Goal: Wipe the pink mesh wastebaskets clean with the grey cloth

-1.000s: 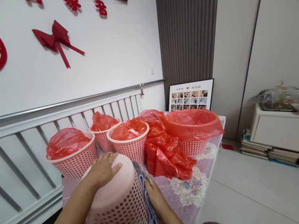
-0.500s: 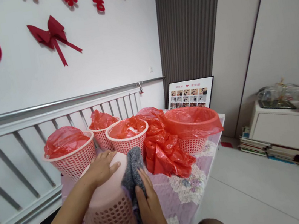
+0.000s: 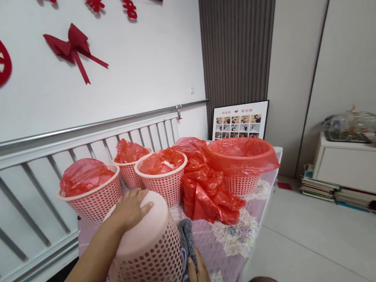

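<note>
An upside-down pink plastic waste basket [image 3: 145, 263] with a perforated wall stands close in front of me. My left hand [image 3: 133, 210] lies open on its flat base, fingers stretched toward the far edge. My right hand [image 3: 199, 278] holds a grey cloth [image 3: 186, 240] against the basket's right side, low on the wall. Part of the cloth is hidden behind the fingers. Just beyond stands another pink basket [image 3: 164, 183], upright and lined with a red plastic bag.
More bag-lined baskets stand at the left [image 3: 92, 198], back [image 3: 131, 169] and right [image 3: 241, 182]. Crumpled red plastic bags [image 3: 207, 195] lie on the lilac tablecloth [image 3: 203, 234]. A white radiator [image 3: 16, 189] runs along the wall; a low cabinet [image 3: 365, 164] stands right.
My right hand and the grey cloth have slid down the basket's right side toward me. My left hand stays on the base. The view has shifted slightly.
</note>
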A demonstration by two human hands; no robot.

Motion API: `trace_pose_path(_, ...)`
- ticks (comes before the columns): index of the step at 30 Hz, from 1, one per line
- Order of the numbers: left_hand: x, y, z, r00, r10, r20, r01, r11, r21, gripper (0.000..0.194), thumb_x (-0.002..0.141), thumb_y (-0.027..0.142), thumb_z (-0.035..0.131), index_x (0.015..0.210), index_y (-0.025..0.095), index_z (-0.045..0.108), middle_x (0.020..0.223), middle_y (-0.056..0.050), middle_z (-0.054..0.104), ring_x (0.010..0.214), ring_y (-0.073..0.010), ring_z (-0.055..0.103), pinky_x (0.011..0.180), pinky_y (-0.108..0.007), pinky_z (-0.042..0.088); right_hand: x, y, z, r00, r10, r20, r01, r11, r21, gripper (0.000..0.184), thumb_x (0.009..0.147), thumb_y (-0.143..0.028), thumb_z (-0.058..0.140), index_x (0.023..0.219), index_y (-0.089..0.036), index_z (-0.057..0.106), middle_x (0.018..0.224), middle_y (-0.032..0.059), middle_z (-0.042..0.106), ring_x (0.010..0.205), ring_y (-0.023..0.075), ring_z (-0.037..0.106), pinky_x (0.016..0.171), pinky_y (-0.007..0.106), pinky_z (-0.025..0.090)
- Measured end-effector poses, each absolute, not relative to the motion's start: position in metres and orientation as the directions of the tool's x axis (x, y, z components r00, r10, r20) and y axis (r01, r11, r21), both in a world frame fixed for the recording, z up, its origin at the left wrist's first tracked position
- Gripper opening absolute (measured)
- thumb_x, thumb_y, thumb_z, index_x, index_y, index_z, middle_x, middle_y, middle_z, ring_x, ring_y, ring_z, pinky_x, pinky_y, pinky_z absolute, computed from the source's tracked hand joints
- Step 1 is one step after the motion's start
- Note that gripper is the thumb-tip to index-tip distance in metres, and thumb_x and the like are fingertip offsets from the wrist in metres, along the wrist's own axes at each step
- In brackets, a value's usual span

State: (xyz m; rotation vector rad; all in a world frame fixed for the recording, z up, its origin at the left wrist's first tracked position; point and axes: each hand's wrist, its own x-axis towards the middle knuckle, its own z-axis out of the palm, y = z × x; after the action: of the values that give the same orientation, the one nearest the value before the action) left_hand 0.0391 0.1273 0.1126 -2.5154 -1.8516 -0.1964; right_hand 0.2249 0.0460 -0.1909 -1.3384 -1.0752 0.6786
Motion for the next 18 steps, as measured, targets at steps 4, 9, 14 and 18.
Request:
trace_pose_path(4, 0.046, 0.116, 0.125, 0.153, 0.975, 0.161, 0.986, -0.161, 0.037, 0.069, 0.089, 0.060, 0.041, 0.147, 0.024, 0.044, 0.163, -0.017, 0.029, 0.148, -0.0426, 0.023, 0.113, -0.071, 0.016, 0.225, 0.047, -0.192, 0.407, 0.884, 0.229, 0.180, 0.168, -0.969, 0.070, 0.090, -0.062, 0.043, 0.135, -0.012, 0.059, 0.143, 0.0178, 0.056, 0.137, 0.0336, 0.048, 0.117, 0.056, 0.033)
trace_pose_path(9, 0.036, 0.113, 0.129, -0.078, 0.984, 0.163, 0.991, 0.059, 0.117, 0.085, 0.088, 0.071, 0.024, 0.155, 0.019, 0.029, 0.162, -0.025, 0.023, 0.142, -0.0532, 0.031, 0.101, -0.077, 0.029, 0.226, 0.048, -0.190, 0.391, 0.891, 0.232, 0.188, 0.169, -0.967, 0.073, 0.089, -0.062, 0.042, 0.137, -0.009, 0.056, 0.145, 0.0184, 0.054, 0.139, 0.0335, 0.045, 0.118, 0.054, 0.032)
trace_pose_path(14, 0.019, 0.126, 0.111, 0.029, 0.996, 0.080, 0.989, -0.040, 0.145, 0.078, 0.090, 0.065, 0.027, 0.146, 0.014, 0.044, 0.149, -0.022, 0.050, 0.134, -0.0367, 0.051, 0.108, -0.051, 0.040, 0.224, 0.051, -0.187, 0.401, 0.892, 0.209, 0.179, 0.147, -0.973, 0.070, 0.088, -0.058, 0.045, 0.136, -0.009, 0.058, 0.144, 0.0183, 0.055, 0.137, 0.0337, 0.048, 0.118, 0.053, 0.034)
trace_pose_path(18, 0.012, 0.133, 0.107, 0.119, 0.989, 0.091, 0.983, -0.130, 0.126, 0.077, 0.090, 0.065, 0.027, 0.146, 0.015, 0.045, 0.152, -0.017, 0.047, 0.138, -0.0338, 0.047, 0.111, -0.047, 0.038, 0.208, 0.041, -0.167, 0.386, 0.872, 0.301, 0.212, 0.234, -0.949, 0.056, 0.092, -0.046, 0.046, 0.135, -0.013, 0.059, 0.144, 0.0172, 0.055, 0.137, 0.0339, 0.048, 0.113, 0.056, 0.041)
